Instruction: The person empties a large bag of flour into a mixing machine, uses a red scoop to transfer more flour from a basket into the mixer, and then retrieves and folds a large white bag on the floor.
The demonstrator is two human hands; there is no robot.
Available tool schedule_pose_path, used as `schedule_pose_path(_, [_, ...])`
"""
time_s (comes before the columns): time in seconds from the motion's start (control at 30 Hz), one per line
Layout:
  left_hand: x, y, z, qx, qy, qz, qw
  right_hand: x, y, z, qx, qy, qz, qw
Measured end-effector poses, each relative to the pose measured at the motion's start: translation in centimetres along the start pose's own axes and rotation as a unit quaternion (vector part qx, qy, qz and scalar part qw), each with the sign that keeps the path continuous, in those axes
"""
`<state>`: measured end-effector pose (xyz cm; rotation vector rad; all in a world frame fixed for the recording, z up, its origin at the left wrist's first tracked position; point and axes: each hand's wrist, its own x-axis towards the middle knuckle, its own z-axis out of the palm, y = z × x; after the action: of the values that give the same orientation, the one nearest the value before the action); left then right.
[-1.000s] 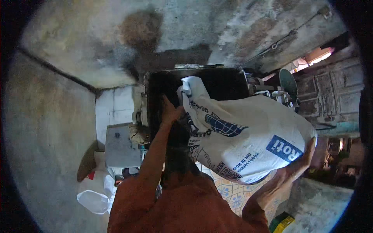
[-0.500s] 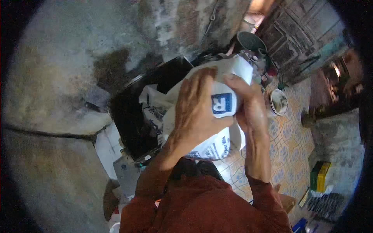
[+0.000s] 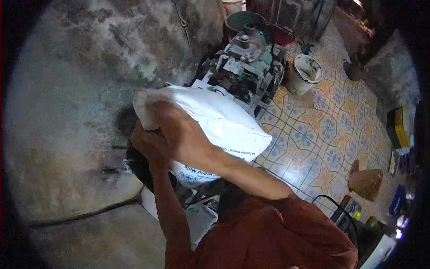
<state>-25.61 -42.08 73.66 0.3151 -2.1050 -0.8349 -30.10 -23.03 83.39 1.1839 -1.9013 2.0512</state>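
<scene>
A plump white sack (image 3: pixel 224 119) with dark printing spans the middle of the view, tilted over a dark metal box or tray mostly hidden beneath it. My right hand (image 3: pixel 181 132) reaches across the sack and closes around its bunched left end. Just below and left of it, my left hand (image 3: pixel 145 143) grips the same end, its fingers partly covered by the right hand. A pale twisted flap (image 3: pixel 150 105) of the sack sticks up above both hands and is blurred.
Behind the sack stands a greasy machine (image 3: pixel 246 67) with metal parts, a dark round tub (image 3: pixel 244 20) beyond it. A white bucket (image 3: pixel 307 69) stands on the patterned tile floor (image 3: pixel 304 148). A stained wall (image 3: pixel 89 112) rises on the left. Farther right are a yellow-green box (image 3: pixel 396 127) and a brown pot-like object (image 3: pixel 365 179).
My hands have moved left from the sack's sides to its bunched end, and the sack has turned and lies more sideways. The view has swung right, showing more machine and floor.
</scene>
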Motion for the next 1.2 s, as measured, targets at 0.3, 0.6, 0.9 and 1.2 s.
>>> schedule_pose_path(0.3, [2.0, 9.7, 1.4, -0.044, 0.020, -0.137, 0.989, -23.3, 11.1, -14.8, -0.206, 0.124, 0.558, 0.794])
schedule_pose_path(0.6, [2.5, 9.7, 2.5, -0.109, 0.005, -0.171, 0.979, -9.7, 7.8, -6.7, -0.338, 0.144, 0.104, 0.924])
schedule_pose_path(0.9, [1.7, 10.5, 3.7, -0.121, -0.007, -0.228, 0.966, -45.2, 16.7, -19.2, -0.340, -0.115, 0.635, 0.685])
schedule_pose_path(1.2, [1.0, 12.0, 4.8, -0.170, 0.003, -0.232, 0.958, -7.7, 9.1, -8.0, -0.290, 0.171, 0.173, 0.926])
